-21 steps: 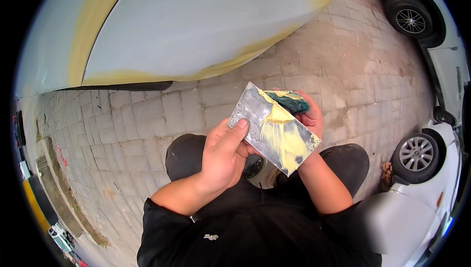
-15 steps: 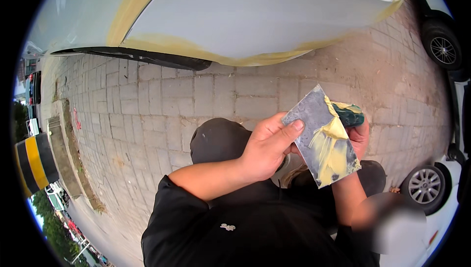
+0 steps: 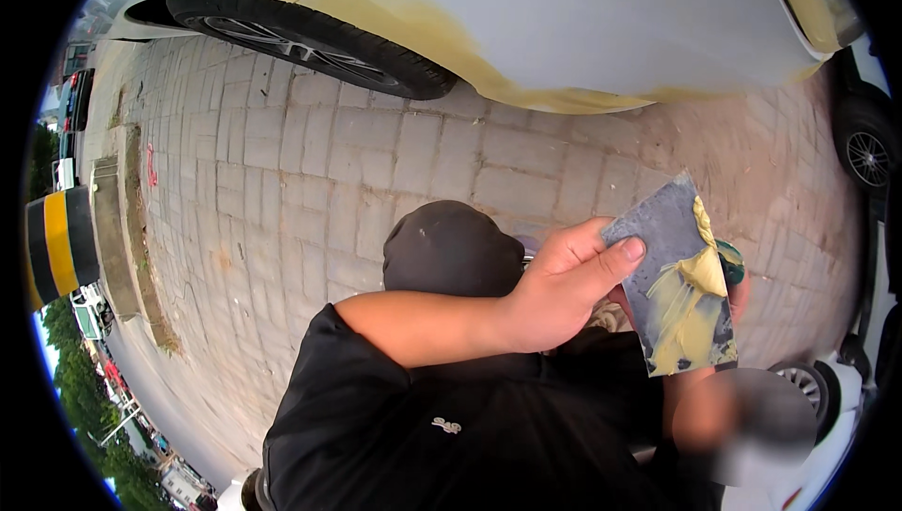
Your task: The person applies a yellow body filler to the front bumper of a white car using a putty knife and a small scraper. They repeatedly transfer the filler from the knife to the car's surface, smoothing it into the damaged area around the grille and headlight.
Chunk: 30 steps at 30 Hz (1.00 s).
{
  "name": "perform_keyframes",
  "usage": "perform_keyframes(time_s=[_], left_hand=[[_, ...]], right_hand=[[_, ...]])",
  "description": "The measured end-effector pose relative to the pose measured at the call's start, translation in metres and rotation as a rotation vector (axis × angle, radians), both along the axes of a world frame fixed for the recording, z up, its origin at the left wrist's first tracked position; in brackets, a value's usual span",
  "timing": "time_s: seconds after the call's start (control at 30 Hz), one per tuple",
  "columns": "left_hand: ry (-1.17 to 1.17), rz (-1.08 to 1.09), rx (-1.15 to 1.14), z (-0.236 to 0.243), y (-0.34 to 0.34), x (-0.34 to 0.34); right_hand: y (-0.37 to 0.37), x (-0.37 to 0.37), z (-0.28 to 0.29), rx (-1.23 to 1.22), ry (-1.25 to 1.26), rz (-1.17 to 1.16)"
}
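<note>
A flat grey plate (image 3: 658,220) smeared with yellow putty (image 3: 703,271) is held tilted in front of me, right of the middle. My left hand (image 3: 562,293) is closed on its left edge, with the thumb pressed on top. Behind the plate's right edge, my right hand (image 3: 740,297) shows only in part. Its fingers close round a dark green tool (image 3: 732,263), which looks like a putty spreader's handle; the plate hides its working end. A thick lump of putty lies along the plate's right side, with thinner streaks below.
Ahead stands a pale car body (image 3: 583,13) with yellowish filled patches along its lower edge, and a wheel (image 3: 310,46) at left. Paving bricks (image 3: 357,145) cover the ground. My knee (image 3: 451,248) is below. A black-and-yellow post (image 3: 58,239) stands left; another car's wheel (image 3: 866,156) is right.
Both hands, with the plate and green tool, have shifted right in the picture. More of the car's wheel shows at upper left. Less of the green tool and right hand is visible.
</note>
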<state>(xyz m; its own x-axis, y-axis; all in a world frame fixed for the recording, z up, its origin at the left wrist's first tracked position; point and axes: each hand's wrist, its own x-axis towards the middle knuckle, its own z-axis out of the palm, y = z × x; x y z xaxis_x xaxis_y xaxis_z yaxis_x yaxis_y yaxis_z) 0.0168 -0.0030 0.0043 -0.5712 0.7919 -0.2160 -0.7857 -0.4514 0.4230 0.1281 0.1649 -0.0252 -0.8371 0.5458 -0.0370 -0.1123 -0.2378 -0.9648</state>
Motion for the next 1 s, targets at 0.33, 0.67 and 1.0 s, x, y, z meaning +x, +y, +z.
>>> perform_keyframes(time_s=[0.33,0.67,1.0], left_hand=[[0.418,-0.112,0.053,0.011,-0.023,0.013],[0.455,0.048,0.165,0.019,-0.058,-0.011],[0.496,0.087,0.197,0.011,-0.082,-0.027]], right_hand=[[-0.065,-0.1,-0.056,0.187,-0.351,0.367],[-0.144,-0.184,-0.107,0.905,-0.55,0.245],[-0.17,-0.219,-0.127,0.931,-0.579,0.069]])
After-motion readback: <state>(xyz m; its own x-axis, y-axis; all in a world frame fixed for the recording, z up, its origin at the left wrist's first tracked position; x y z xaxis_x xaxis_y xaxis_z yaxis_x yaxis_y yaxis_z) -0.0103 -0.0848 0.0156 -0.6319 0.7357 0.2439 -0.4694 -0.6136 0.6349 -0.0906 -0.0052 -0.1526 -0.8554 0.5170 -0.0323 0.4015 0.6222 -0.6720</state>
